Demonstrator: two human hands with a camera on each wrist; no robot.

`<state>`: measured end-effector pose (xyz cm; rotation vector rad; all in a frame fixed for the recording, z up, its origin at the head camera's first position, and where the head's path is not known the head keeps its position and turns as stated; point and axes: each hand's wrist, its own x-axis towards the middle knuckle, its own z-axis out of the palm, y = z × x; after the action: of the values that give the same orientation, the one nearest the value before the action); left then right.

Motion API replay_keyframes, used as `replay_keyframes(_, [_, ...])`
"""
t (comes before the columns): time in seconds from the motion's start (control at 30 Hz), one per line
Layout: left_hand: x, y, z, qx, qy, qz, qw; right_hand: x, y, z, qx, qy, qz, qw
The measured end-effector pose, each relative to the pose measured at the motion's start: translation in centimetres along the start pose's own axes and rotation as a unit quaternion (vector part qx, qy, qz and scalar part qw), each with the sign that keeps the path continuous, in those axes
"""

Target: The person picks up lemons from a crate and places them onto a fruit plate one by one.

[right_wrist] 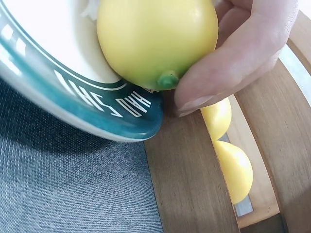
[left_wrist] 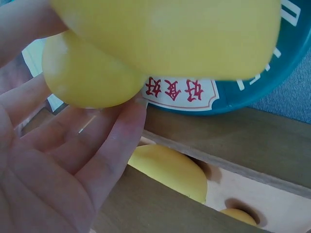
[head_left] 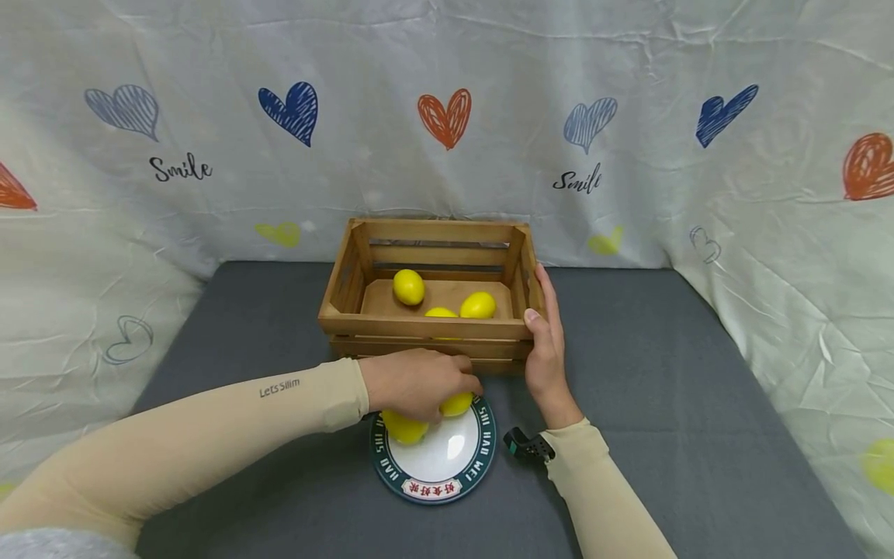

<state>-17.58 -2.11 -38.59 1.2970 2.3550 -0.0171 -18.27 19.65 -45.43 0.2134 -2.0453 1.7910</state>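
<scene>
My left hand is over a white plate with a dark green lettered rim, its fingers curled round a yellow lemon at the plate's far side. Closer to the wrist, another lemon lies on the plate, partly covered by the hand. In the right wrist view the held lemon shows a green tip beside the fingertips. My right hand grips the right end of a slatted wooden crate, thumb at its front corner. Inside lie three visible lemons, one partly hidden by the front slat.
A dark grey cloth covers the table. Directly behind the crate hangs a white curtain printed with hearts, which also runs down both sides. A black wristband is on the right wrist. The plate stands just in front of the crate.
</scene>
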Motion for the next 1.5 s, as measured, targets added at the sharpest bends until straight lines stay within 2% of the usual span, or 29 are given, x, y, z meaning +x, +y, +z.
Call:
replay_keyframes(0.17, [0.0, -0.1, -0.4, -0.009, 0.001, -0.005, 0.9999, 0.2, 0.0, -0.1, 0.001, 0.001, -0.003, 1.0000])
replay_keyframes(0.37, [-0.2, -0.2, -1.2, -0.007, 0.011, 0.004, 0.9999, 0.3, -0.1, -0.3, 0.002, 0.004, 0.005, 1.0000])
replay_keyframes(0.63, [-1.3, 0.2, -3.1, -0.006, 0.026, 0.026, 0.9993, 0.2, -0.2, -0.5, 0.009, 0.005, 0.013, 0.9999])
replay_keyframes(0.87, [-3.2, 1.2, -6.7, -0.033, 0.045, 0.058, 0.9967, 0.1, 0.0, -0.5, 0.015, -0.001, 0.009, 0.9998])
replay_keyframes(0.97, [-3.9, 1.2, -8.5, -0.038, 0.076, 0.070, 0.9939, 0.0, 0.0, -0.4, 0.021, -0.004, 0.004, 0.9998])
replay_keyframes(1.1, [-4.2, 0.5, -10.8, -0.037, 0.135, 0.075, 0.9874, 0.0, -0.2, -0.2, 0.021, -0.007, 0.007, 0.9997])
replay_keyframes(1.2, [-3.2, -0.5, -12.1, -0.038, 0.157, 0.063, 0.9848, 0.1, -0.1, -0.3, 0.017, -0.007, 0.009, 0.9998])
replay_keyframes(1.27, [-2.3, -1.2, -12.6, -0.039, 0.158, 0.052, 0.9853, 0.1, -0.1, -0.4, 0.017, -0.006, 0.010, 0.9998])
replay_keyframes(1.5, [1.5, -3.8, -13.0, -0.039, 0.121, 0.013, 0.9919, -0.1, 0.0, -0.2, 0.024, -0.006, 0.005, 0.9997])
